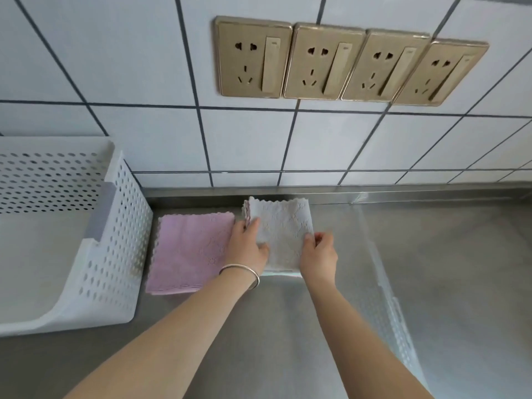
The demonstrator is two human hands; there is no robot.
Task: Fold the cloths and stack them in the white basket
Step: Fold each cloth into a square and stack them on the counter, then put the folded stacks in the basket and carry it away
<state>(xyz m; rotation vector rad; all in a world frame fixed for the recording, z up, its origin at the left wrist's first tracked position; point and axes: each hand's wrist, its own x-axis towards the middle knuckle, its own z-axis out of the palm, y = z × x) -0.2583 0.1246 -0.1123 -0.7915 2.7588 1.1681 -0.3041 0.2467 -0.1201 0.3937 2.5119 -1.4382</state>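
Observation:
A folded grey-white cloth [283, 226] with a scalloped edge lies near the back of the steel counter. My left hand [248, 246], with a silver bangle on its wrist, pinches the cloth's left edge. My right hand [319, 257] grips its right lower edge. A folded pink cloth [190, 251] lies flat just left of my left hand, untouched. The white perforated basket [115, 254] stands at the far left, its open front facing me; nothing shows inside it.
The steel counter [446, 269] stretches to the right and toward me. A tiled wall rises right behind the cloths, with a row of gold wall sockets [348, 61] high on it. A faint basket-like reflection shows on the counter at right.

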